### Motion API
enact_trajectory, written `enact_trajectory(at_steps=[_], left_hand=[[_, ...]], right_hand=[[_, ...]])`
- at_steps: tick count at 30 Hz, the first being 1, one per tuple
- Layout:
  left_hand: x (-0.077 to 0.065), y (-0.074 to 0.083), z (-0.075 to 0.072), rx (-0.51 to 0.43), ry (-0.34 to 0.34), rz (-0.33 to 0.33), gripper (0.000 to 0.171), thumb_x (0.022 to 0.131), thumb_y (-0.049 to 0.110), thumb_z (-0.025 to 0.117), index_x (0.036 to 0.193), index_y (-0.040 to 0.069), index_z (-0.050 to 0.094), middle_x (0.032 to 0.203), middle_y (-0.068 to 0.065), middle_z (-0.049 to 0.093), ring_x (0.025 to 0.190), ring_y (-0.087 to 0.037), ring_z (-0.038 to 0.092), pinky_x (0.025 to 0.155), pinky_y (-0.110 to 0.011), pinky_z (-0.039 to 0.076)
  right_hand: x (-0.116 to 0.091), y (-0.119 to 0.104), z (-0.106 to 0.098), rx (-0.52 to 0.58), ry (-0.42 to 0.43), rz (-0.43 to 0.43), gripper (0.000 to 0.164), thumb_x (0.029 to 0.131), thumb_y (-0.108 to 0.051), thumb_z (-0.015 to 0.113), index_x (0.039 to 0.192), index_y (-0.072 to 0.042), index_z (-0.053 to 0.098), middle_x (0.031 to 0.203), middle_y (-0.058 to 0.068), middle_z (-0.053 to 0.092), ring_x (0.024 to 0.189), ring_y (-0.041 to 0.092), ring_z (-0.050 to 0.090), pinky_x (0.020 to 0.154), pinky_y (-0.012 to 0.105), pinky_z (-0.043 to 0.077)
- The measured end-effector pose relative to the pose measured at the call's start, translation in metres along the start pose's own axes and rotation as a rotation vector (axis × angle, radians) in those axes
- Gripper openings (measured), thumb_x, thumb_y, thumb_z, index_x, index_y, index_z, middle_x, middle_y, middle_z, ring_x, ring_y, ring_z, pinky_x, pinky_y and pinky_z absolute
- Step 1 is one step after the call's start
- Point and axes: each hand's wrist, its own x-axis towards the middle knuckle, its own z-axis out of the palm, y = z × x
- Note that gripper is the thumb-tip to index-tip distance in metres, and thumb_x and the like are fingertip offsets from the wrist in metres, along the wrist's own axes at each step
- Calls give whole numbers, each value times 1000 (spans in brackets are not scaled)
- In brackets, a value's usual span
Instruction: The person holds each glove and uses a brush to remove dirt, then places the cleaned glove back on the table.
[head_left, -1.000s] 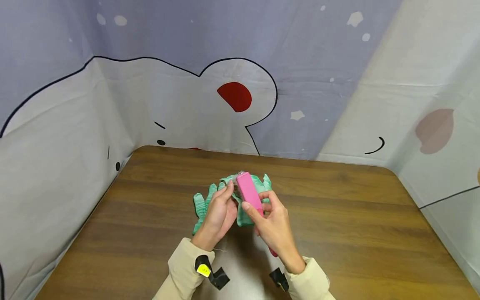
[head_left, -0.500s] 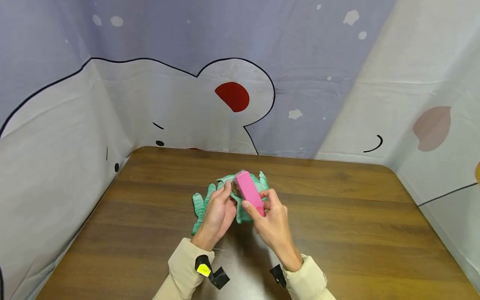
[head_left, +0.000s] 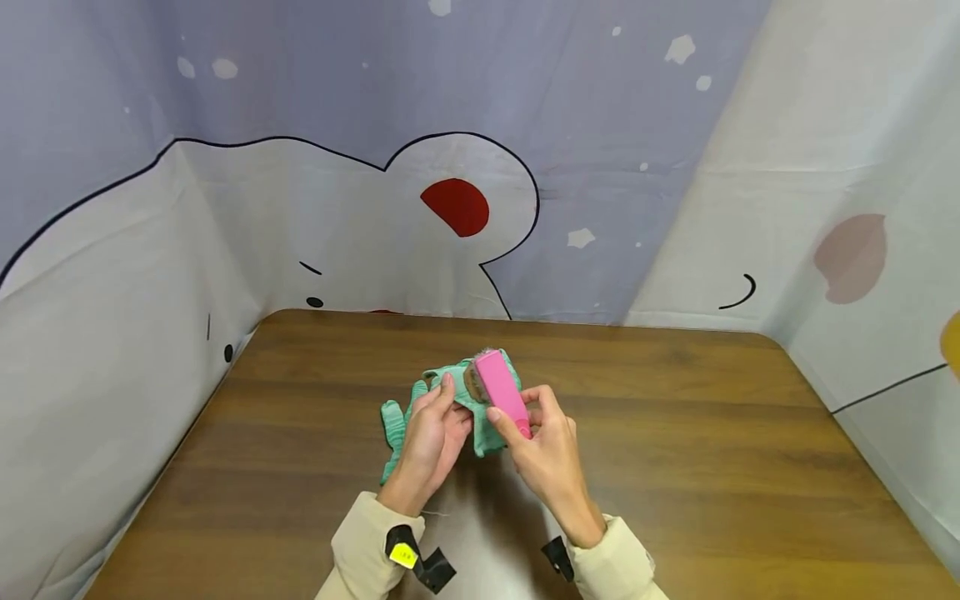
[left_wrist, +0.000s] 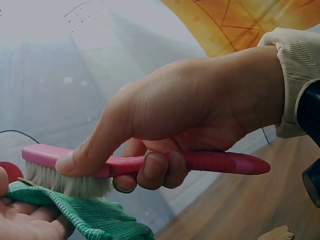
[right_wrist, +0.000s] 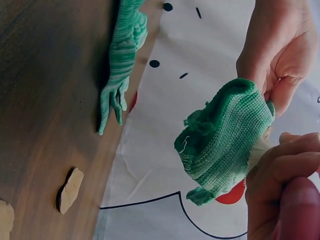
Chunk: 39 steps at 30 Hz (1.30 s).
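Note:
My right hand point(head_left: 551, 454) grips a pink brush point(head_left: 504, 392) with pale bristles; its thumb lies along the brush head in the left wrist view. My left hand point(head_left: 431, 437) holds a green knitted glove point(left_wrist: 95, 215), thumb on top and fingers beneath. A small flat brown piece point(head_left: 472, 383) lies on the glove, between the left thumb and the bristles point(left_wrist: 65, 180). Its shape is mostly hidden, so its kind is unclear. The bristles meet the piece and the glove edge.
Another green glove point(right_wrist: 122, 57) lies on the wooden table point(head_left: 697, 467), left of the hands. Tan flat pieces point(right_wrist: 71, 191) lie on the table in the right wrist view. A printed curtain point(head_left: 600, 167) hangs behind the table.
The held glove has shifted slightly left and turned, showing more of the brown piece beside the bristles. The brush has moved little in my right hand. The head view has tilted slightly.

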Motion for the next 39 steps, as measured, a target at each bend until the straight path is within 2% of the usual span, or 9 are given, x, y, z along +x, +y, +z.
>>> enact_trajectory(at_steps=[7,18,22,25,28,32,35,39], left_hand=[[-1,0,-1,-4,3,15,50,102,27,23,133,-10,33,137,-26,37,127,-27,38,103,-36,34],[1,4,0,19,38,40,51,102,28,26,131,-13,34,124,-25,48,119,-29,47,95,-36,42],[0,4,-1,1,39,41,49,102,29,27,130,-11,36,124,-20,49,121,-26,45,97,-34,40],[0,3,-2,-16,23,67,49,102,28,26,129,-11,35,126,-15,49,125,-23,41,102,-33,36],[0,2,-3,-47,8,97,48,102,26,27,129,-12,35,127,-12,48,129,-21,37,106,-33,31],[0,3,-3,-66,-3,93,45,102,24,28,128,-13,37,127,-11,49,130,-21,35,106,-32,30],[-1,3,-3,-57,-20,86,43,102,23,28,125,-11,42,127,-9,50,130,-19,35,105,-30,31],[-1,4,-4,-41,-27,109,36,101,24,35,112,-4,55,116,-6,54,122,-17,44,100,-28,36]], right_hand=[[0,0,1,66,0,32,37,78,-38,72,97,-13,53,62,1,63,33,13,49,33,29,41],[6,0,-5,74,6,57,38,77,-39,72,97,-13,53,62,5,63,33,16,49,33,32,42],[7,-1,-10,148,-61,119,39,76,-37,74,97,-11,53,64,12,63,33,16,47,34,30,42],[7,-8,-15,222,-114,177,37,77,-33,74,97,-10,52,68,18,62,32,15,45,34,29,42],[4,-23,-18,212,-136,155,35,79,-26,73,99,-7,52,70,15,63,34,14,45,34,29,42],[-1,-38,-18,192,-162,98,33,81,-20,71,102,-3,50,73,13,64,35,14,47,35,30,44],[-3,-38,-14,202,-183,87,34,82,-20,71,102,-3,50,73,16,63,35,13,47,34,30,43],[-2,-23,-7,169,-176,87,36,80,-28,72,99,-7,50,69,16,63,35,12,47,34,30,42]])
